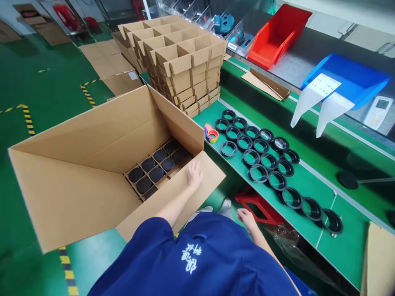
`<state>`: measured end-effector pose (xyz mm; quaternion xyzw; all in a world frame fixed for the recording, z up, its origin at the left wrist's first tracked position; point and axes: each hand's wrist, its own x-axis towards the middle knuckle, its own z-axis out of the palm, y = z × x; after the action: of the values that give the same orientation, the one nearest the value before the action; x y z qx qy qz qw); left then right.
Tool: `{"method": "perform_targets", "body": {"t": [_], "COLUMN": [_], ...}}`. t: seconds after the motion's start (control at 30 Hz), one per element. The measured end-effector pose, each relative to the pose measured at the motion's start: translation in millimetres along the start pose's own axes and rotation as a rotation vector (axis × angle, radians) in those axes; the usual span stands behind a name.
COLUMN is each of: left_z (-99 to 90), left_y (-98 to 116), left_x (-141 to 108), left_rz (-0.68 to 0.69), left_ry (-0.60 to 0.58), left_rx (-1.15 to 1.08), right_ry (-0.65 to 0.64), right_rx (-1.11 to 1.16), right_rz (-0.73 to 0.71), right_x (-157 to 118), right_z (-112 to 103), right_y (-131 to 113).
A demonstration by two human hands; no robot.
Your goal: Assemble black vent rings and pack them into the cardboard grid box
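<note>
My left hand [195, 174] is over the near flap [203, 176] of a large open cardboard box [101, 131]; its fingers are slightly blurred and loosely bent, with no object showing in them. Inside the box, a cardboard divider grid [145, 167] has several round black pieces [156, 174] in its cells. Some cells on the near side are partly hidden by the flap. Low by my body, my right hand [246, 216] is beside the bench edge, fingers loosely curled and nothing visible in it. Several black rings [268, 161] lie in rows on the green bench [348, 250].
Stacked cardboard dividers [191, 65] stand behind the box. A multicoloured tape roll [211, 134] lies at the bench's left edge. A red bin [277, 35] and a blue bin [348, 82] are on the shelf above. A red stool [259, 205] is under the bench.
</note>
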<state>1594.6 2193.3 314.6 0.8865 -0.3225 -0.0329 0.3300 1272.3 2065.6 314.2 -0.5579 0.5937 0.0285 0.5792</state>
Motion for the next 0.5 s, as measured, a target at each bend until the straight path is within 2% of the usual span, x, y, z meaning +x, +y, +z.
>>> {"method": "perform_targets", "body": {"t": [0.1, 0.23, 0.3, 0.37, 0.43, 0.5], "left_z": [-15.8, -25.9, -23.5, -17.2, -9.7, -3.4], "left_y": [-22, -32, -24, -8, 12, 28], "left_x": [0, -31, -54, -78, -100, -117], "left_rz": [-0.162, -0.26, -0.281, -0.311, -0.359, -0.429], "left_ry": [0.147, 0.26, 0.281, 0.279, 0.274, 0.273], "left_rx": [0.08, 0.151, 0.169, 0.167, 0.152, 0.132], "right_ry": [-0.173, -0.4, -0.455, -0.447, -0.392, -0.335], "right_rx": [0.1, 0.229, 0.302, 0.377, 0.436, 0.465], "right_rz": [-0.046, -0.077, -0.065, -0.034, 0.009, 0.04], "right_x": [38, 83, 105, 124, 141, 153], "right_z": [20, 60, 87, 115, 142, 165], "right_y": [-71, -182, -238, -287, -327, -358]}}
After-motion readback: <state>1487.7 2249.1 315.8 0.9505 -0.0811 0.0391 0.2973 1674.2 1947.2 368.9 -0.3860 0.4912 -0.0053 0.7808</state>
